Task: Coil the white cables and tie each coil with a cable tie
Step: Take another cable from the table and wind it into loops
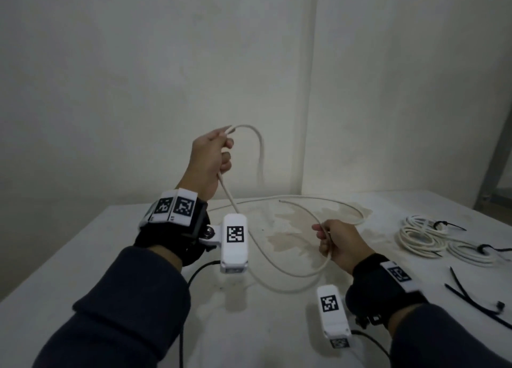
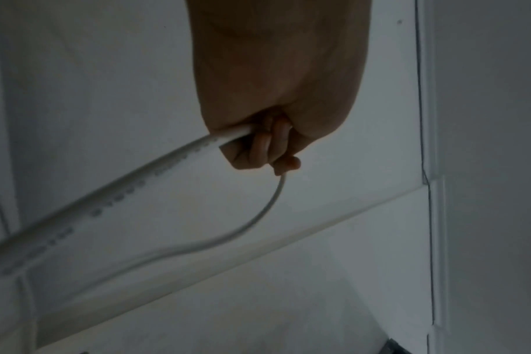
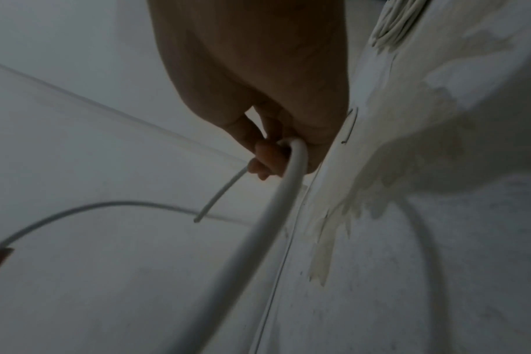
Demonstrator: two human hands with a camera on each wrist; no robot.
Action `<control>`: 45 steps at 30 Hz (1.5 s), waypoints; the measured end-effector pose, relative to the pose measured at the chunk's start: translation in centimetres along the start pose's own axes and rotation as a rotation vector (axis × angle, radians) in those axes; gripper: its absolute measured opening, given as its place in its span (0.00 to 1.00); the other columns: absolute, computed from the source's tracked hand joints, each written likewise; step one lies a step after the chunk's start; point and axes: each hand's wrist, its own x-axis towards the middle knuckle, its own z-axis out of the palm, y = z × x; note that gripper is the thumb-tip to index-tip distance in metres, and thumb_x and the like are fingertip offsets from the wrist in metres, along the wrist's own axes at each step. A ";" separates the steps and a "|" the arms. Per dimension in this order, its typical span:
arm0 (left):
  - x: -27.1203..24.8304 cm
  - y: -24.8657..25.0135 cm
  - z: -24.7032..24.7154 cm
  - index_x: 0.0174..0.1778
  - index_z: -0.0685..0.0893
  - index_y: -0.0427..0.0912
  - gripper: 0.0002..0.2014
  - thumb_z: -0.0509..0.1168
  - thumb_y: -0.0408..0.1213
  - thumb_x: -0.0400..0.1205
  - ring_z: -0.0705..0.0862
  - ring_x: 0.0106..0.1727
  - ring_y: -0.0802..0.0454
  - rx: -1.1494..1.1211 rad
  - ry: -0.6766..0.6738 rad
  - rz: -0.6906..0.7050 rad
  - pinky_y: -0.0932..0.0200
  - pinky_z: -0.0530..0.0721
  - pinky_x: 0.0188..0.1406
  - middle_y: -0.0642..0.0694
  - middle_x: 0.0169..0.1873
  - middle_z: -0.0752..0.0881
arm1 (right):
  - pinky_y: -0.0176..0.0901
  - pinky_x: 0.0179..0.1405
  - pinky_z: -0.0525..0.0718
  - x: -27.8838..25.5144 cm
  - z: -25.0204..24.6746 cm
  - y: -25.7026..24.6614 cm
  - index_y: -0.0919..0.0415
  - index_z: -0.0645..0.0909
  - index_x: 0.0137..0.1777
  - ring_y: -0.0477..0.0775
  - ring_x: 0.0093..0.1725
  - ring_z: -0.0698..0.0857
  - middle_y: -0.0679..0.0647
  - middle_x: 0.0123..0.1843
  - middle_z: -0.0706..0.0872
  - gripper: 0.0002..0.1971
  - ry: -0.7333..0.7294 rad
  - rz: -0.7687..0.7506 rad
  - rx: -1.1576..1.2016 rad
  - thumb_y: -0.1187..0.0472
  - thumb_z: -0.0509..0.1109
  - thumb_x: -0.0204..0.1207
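One long white cable (image 1: 291, 277) runs loose between both hands. My left hand (image 1: 214, 154) is raised above the table's far edge and grips the cable in a fist (image 2: 258, 148); a loop arcs out of its top and drops behind. My right hand (image 1: 333, 241) hovers low over the table and grips the cable (image 3: 276, 203) near its free end, which sticks out past the fingers toward the back. Between the hands the cable sags to the table (image 1: 138, 257) in a wide bend. Two tied white coils (image 1: 424, 236) lie at the right.
Loose black cable ties (image 1: 471, 298) lie on the table near the right edge, in front of the coils. A yellowish stain (image 1: 293, 226) marks the tabletop's middle. Walls close off the back and right. A metal frame (image 1: 496, 157) stands at far right.
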 end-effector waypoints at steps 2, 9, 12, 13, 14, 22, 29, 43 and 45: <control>0.3 0.8 -0.7 0.54 0.83 0.40 0.12 0.54 0.30 0.88 0.60 0.15 0.62 -0.011 0.038 0.075 0.69 0.59 0.14 0.50 0.28 0.76 | 0.34 0.20 0.72 0.1 0.7 0.0 0.70 0.79 0.45 0.49 0.26 0.69 0.56 0.32 0.76 0.14 0.028 -0.046 0.031 0.70 0.53 0.83; 2.1 -3.6 -7.1 0.45 0.82 0.41 0.08 0.58 0.31 0.85 0.63 0.11 0.61 -0.113 0.452 -0.114 0.72 0.59 0.12 0.48 0.32 0.79 | 0.34 0.21 0.74 1.0 2.5 0.3 0.63 0.82 0.53 0.47 0.28 0.72 0.54 0.34 0.79 0.13 0.071 -0.098 0.128 0.70 0.55 0.82; 1.7 -7.7 -11.6 0.50 0.79 0.40 0.08 0.54 0.28 0.86 0.70 0.12 0.58 -0.148 0.594 -0.254 0.71 0.65 0.13 0.44 0.35 0.80 | 0.37 0.25 0.70 1.2 3.2 0.8 0.63 0.82 0.46 0.47 0.27 0.70 0.53 0.32 0.77 0.09 0.036 -0.079 0.128 0.68 0.59 0.81; 1.6 -8.8 -13.1 0.54 0.78 0.39 0.08 0.53 0.29 0.86 0.79 0.19 0.56 -0.073 0.600 -0.305 0.68 0.73 0.18 0.42 0.40 0.82 | 0.38 0.26 0.68 1.3 3.3 1.0 0.63 0.82 0.45 0.48 0.27 0.69 0.53 0.32 0.76 0.09 0.023 -0.070 0.134 0.68 0.60 0.81; 1.5 -9.9 -14.5 0.62 0.77 0.37 0.11 0.55 0.31 0.86 0.87 0.34 0.51 0.055 0.578 -0.369 0.62 0.83 0.33 0.37 0.50 0.83 | 0.39 0.26 0.67 1.5 3.5 1.1 0.63 0.81 0.45 0.48 0.27 0.68 0.53 0.33 0.76 0.08 0.015 -0.062 0.146 0.67 0.61 0.81; -3.3 -7.9 -12.6 0.55 0.84 0.37 0.10 0.62 0.39 0.84 0.84 0.42 0.48 0.675 0.078 -0.427 0.60 0.80 0.37 0.39 0.50 0.85 | 0.34 0.18 0.64 3.4 6.4 3.1 0.59 0.76 0.44 0.44 0.22 0.66 0.49 0.30 0.70 0.07 0.009 0.017 0.546 0.63 0.60 0.84; -8.3 -10.1 -11.3 0.56 0.80 0.35 0.24 0.56 0.56 0.85 0.90 0.37 0.46 0.359 -0.381 -0.947 0.59 0.85 0.35 0.36 0.47 0.91 | 0.35 0.22 0.67 2.9 9.1 6.4 0.59 0.72 0.41 0.45 0.20 0.68 0.50 0.28 0.72 0.09 -0.114 0.160 0.856 0.65 0.58 0.83; -7.7 -13.1 -12.0 0.54 0.79 0.40 0.10 0.53 0.37 0.89 0.77 0.27 0.53 -0.272 0.166 -0.436 0.53 0.89 0.38 0.47 0.26 0.75 | 0.34 0.16 0.63 0.1 10.6 6.9 0.56 0.83 0.50 0.45 0.21 0.61 0.49 0.27 0.69 0.07 -0.399 0.162 0.417 0.56 0.70 0.74; -7.7 -13.0 -11.9 0.57 0.79 0.41 0.10 0.53 0.38 0.89 0.71 0.24 0.56 -0.267 0.139 -0.420 0.60 0.82 0.26 0.48 0.24 0.70 | 0.33 0.14 0.61 -0.5 10.9 7.0 0.56 0.81 0.45 0.44 0.20 0.60 0.48 0.25 0.65 0.07 -0.436 0.110 0.315 0.56 0.74 0.72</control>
